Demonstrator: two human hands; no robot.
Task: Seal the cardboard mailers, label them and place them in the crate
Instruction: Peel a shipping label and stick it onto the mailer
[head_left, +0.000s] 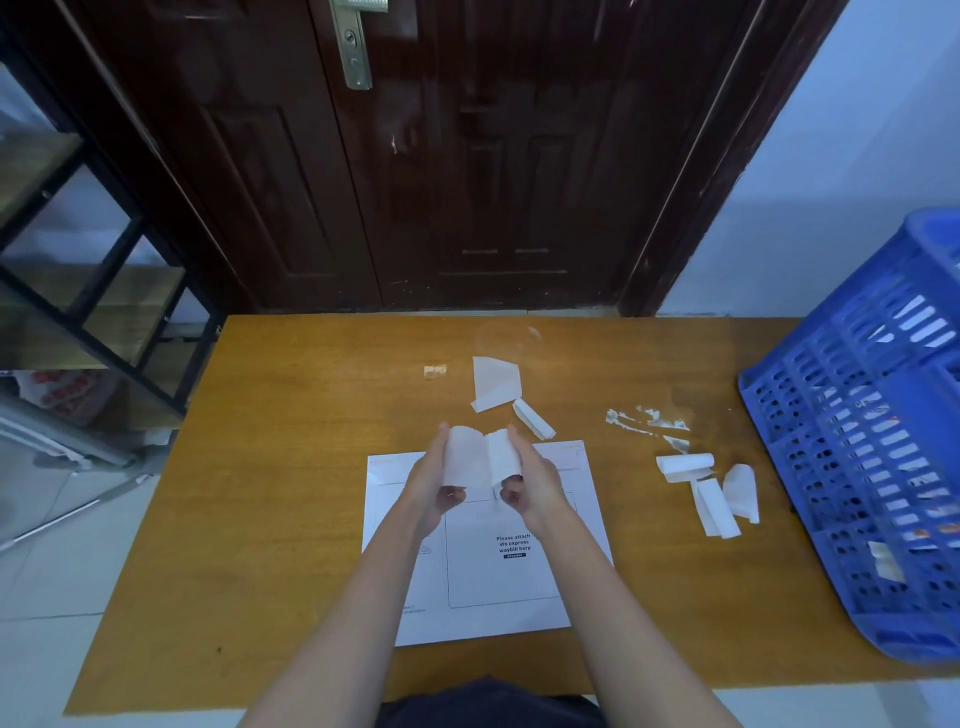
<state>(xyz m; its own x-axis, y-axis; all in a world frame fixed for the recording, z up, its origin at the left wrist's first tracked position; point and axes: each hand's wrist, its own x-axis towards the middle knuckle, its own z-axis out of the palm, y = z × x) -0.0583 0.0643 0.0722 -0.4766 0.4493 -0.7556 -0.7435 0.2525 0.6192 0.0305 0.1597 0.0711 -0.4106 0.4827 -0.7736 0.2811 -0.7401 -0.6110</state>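
A white cardboard mailer (498, 582) lies flat on the wooden table (291, 519), printed "Please attach sto express waybill here". Above its far edge both hands hold a curled white label sheet (480, 460). My left hand (434, 486) grips its left side, my right hand (530, 486) pinches its right side. The sheet bends in the middle, as if two layers are parting. A blue plastic crate (862, 447) stands tilted at the table's right end, with mailers showing through its slotted wall.
Peeled white backing scraps lie at the far middle (496, 384) and at the right (711, 491) of the table. A dark wooden door (467, 156) rises behind the table. A black metal shelf (93, 291) stands at the left.
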